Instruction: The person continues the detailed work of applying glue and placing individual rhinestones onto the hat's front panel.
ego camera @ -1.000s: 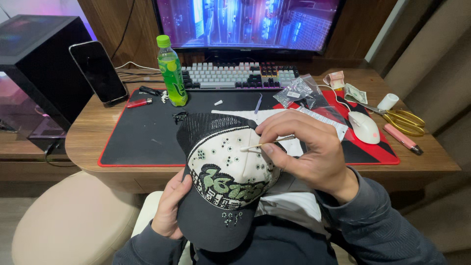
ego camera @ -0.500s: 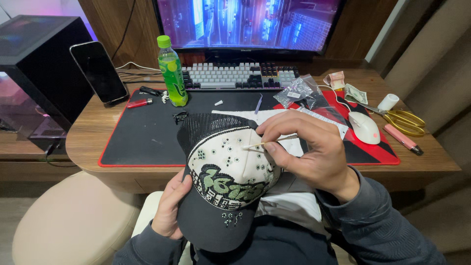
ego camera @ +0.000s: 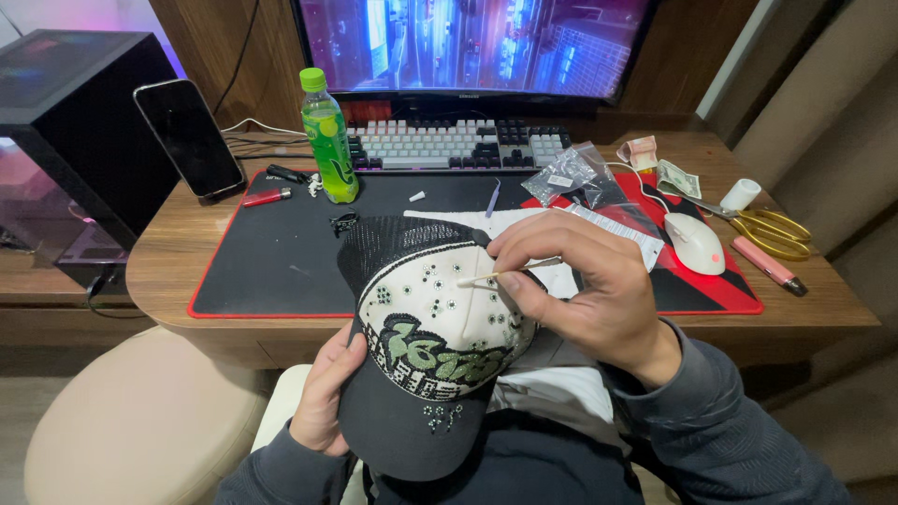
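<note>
Black-and-cream cap (ego camera: 426, 346): it lay in the person's lap, brim toward the body and front panel tilted up to the camera, so the studded cream panel faced the working hand.
Left hand (ego camera: 327, 393): it was cupped against the cap's left edge beside the brim, fingers curled under and thumb on top, gripping the cap to steady it; how tightly could not be told.
Right hand (ego camera: 585, 285): it hovered over the cap's right side, fingers drawn together in a pinch, holding a thin pale stick (ego camera: 500, 274) much like a pen.
Stick tip: it pointed left from the fingers and touched, or nearly touched, the cream panel among the small dark studs; contact could not be told for sure.
Table (ego camera: 168, 252): it stood just beyond both hands, carrying a black mat with red edge (ego camera: 281, 252).
Beyond the right hand: clear plastic bags (ego camera: 571, 176), a white mouse (ego camera: 694, 243), yellow-handled scissors (ego camera: 772, 227).
Beyond the left hand: a green bottle (ego camera: 328, 136), a red lighter (ego camera: 267, 196), a propped phone (ego camera: 190, 138).
Farther back: a keyboard (ego camera: 458, 145) under a lit monitor (ego camera: 477, 42).
</note>
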